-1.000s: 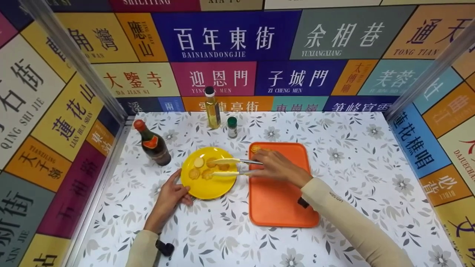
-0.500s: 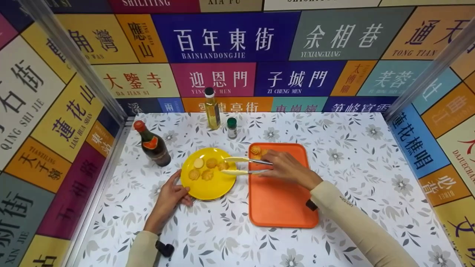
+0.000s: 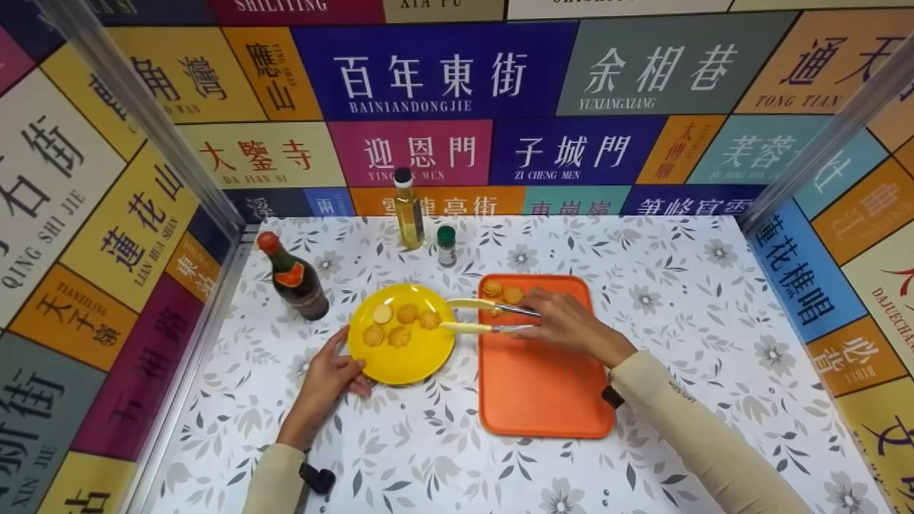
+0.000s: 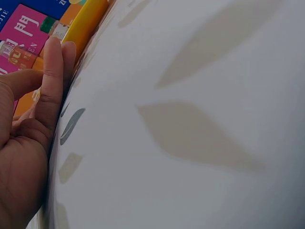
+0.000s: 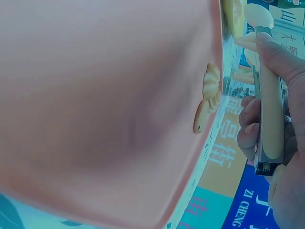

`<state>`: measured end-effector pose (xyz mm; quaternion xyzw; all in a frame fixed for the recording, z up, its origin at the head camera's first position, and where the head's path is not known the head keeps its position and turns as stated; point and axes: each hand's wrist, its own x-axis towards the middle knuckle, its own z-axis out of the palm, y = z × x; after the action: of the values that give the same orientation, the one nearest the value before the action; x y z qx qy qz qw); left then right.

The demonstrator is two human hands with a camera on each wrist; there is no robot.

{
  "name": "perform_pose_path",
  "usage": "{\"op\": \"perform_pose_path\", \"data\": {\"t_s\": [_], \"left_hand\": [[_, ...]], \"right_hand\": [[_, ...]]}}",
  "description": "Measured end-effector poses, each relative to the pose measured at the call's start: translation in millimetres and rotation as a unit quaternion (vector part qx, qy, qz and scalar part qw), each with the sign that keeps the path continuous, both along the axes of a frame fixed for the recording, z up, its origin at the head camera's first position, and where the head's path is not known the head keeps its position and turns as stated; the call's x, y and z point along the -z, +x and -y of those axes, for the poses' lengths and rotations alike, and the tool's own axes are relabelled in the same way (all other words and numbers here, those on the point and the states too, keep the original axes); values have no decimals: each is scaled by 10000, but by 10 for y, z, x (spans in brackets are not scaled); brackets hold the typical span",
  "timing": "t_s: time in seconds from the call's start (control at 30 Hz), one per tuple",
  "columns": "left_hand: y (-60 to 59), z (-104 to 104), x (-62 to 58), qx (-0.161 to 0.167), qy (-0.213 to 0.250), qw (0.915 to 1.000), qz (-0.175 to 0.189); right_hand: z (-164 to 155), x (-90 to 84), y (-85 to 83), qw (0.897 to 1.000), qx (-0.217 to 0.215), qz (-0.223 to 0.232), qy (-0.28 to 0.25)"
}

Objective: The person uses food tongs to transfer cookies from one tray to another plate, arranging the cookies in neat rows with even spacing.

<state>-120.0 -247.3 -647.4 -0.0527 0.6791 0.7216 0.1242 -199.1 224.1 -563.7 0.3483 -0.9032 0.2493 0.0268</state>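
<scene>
Between transfers: right hand (image 3: 564,323) grips empty, parted tongs (image 3: 480,316); left hand (image 3: 330,371), fingers relaxed, steadies the yellow plate (image 3: 403,357). Next, I judge, pinching a tray (image 3: 543,400) cookie (image 3: 491,288).

The near half of the orange tray (image 3: 543,385) is being left bare. Its far left corner is being taken up by two cookies (image 3: 501,292). Left of the tray, passage is being blocked by the yellow plate (image 3: 403,360); beyond it, by a small green-capped jar (image 3: 447,245) and an oil bottle (image 3: 408,209). To its right, the tabletop (image 3: 685,300) is being left free.
</scene>
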Motion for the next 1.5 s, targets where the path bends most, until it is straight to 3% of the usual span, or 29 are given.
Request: {"op": "perform_pose_path", "data": {"t_s": [0.2, 0.5, 0.9, 1.5], "left_hand": [[6, 8, 7, 0, -66, 10000, 18], [-1, -2, 12, -32, -194, 9998, 60], [-12, -20, -23, -122, -287, 9991, 280], [-5, -8, -6, -62, -179, 9998, 112]], "right_hand": [[-99, 21, -4, 9998, 121, 112, -62], [-255, 77, -24, 9994, 154, -189, -259], [-410, 78, -2, 9987, 468, 136, -178], [-673, 156, 2, 9973, 712, 168, -71]]}}
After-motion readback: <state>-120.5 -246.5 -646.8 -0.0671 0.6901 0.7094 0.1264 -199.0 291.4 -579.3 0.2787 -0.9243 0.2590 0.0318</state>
